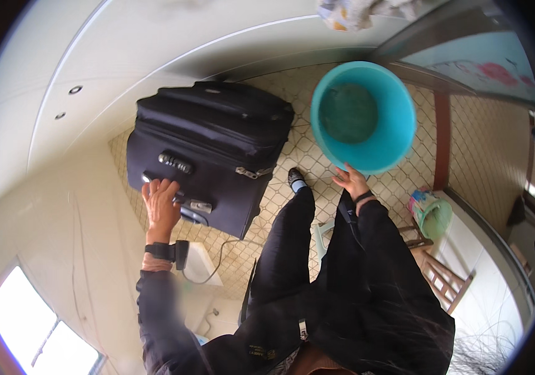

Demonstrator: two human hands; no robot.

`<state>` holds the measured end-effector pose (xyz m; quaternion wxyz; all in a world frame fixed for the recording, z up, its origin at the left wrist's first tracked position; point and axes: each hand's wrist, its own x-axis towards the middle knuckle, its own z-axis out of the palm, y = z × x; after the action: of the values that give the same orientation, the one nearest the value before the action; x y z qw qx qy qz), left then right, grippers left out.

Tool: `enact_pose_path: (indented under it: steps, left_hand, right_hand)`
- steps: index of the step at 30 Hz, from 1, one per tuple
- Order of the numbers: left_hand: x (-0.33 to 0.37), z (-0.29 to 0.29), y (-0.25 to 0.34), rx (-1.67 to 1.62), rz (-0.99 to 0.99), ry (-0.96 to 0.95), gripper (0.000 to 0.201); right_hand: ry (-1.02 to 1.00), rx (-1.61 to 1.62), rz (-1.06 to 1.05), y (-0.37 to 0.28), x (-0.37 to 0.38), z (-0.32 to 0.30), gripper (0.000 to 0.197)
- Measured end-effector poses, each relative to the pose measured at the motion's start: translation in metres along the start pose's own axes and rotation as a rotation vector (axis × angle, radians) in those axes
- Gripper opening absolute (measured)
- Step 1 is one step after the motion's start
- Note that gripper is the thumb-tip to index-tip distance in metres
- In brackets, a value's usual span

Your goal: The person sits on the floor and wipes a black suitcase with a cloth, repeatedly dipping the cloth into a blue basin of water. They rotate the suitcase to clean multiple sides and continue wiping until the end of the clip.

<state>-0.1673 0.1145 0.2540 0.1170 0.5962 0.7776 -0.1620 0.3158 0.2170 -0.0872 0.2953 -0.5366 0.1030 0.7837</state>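
Observation:
A black soft-sided suitcase (208,147) stands on the patterned tile floor against the white wall. My left hand (161,203) rests on its top near the handle and zip pulls, fingers curled around the handle area. A teal plastic bucket (398,122), empty inside, hangs tilted to the right. My right hand (353,181) grips its lower rim. One dark shoe (295,178) with a light sock shows between the suitcase and the bucket, below my black trouser leg.
A wooden stool (439,275) stands at the right with a small green container (433,215) above it. A white box with a cable (202,265) lies by the wall. A wooden door frame (442,137) and a bright window (36,325) flank the space.

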Motion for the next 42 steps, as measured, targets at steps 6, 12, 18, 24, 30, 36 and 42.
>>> enact_pose_path:
  steps: [6,12,18,24,30,36,42]
  left_hand:
    - [0.005,0.009,-0.019,-0.038,0.218,-0.105,0.026]
    - [-0.023,0.03,-0.021,-0.209,0.234,-0.232,0.015]
    - [-0.063,0.038,0.015,-0.428,0.073,-0.071,0.018]
    - [-0.103,-0.049,0.055,-0.45,-0.052,0.053,0.019]
    - [-0.174,-0.178,0.102,-0.333,-0.102,0.217,0.021]
    - [-0.256,-0.302,0.216,-0.285,0.016,0.442,0.027]
    - [-0.263,-0.395,0.293,-0.41,0.19,0.58,0.017]
  right_hand:
    - [0.229,-0.28,0.273,0.007,-0.001,0.037,0.043]
    - [0.183,-1.228,0.052,-0.02,-0.056,0.047,0.049]
    - [0.185,-1.667,-0.262,-0.081,-0.122,0.0,0.046]
    - [0.007,-1.672,-0.261,-0.142,-0.182,-0.05,0.051]
    - [-0.62,-1.666,-0.12,-0.139,-0.22,-0.012,0.069]
    - [-0.595,-1.636,-0.031,-0.162,-0.298,-0.025,0.082]
    - [-0.546,-1.444,0.224,-0.217,-0.335,-0.092,0.086]
